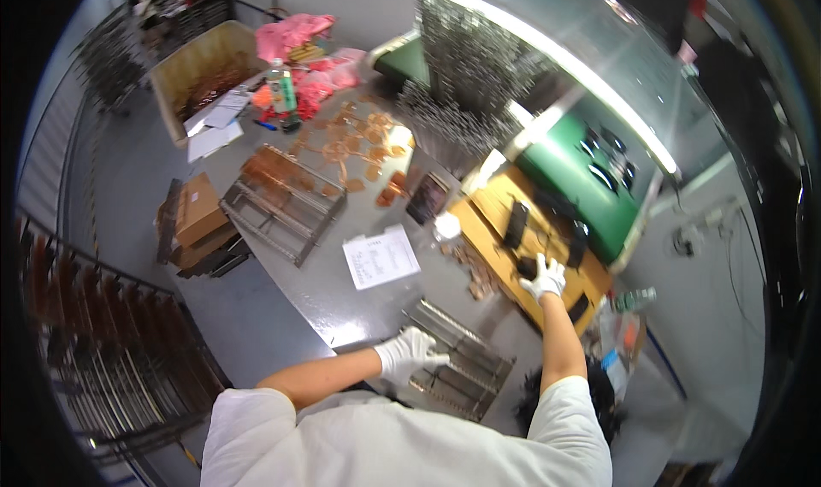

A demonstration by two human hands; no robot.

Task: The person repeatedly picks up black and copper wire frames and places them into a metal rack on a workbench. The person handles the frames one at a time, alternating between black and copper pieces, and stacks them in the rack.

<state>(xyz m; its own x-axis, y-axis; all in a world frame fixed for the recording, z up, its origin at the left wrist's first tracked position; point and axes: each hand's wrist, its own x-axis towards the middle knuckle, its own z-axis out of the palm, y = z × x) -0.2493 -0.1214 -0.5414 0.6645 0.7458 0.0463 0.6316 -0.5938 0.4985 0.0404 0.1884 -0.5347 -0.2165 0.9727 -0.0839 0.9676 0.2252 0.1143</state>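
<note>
My left hand, in a white glove, lies at the left edge of a slotted metal rack in front of me. Its fingers reach over the rack's side with the thumb apart, and I see nothing held. Out to the right, my gloved right hand spreads its fingers over a yellow board. Beside its fingertips is a small black piece; whether they touch I cannot tell. Farther up the board lie a black oblong piece and another dark piece.
A green conveyor belt carrying dark curved pieces runs beyond the board. On the grey table are a paper sheet, a second metal rack, scattered copper-coloured pieces and a bottle. Cardboard boxes stand at the left.
</note>
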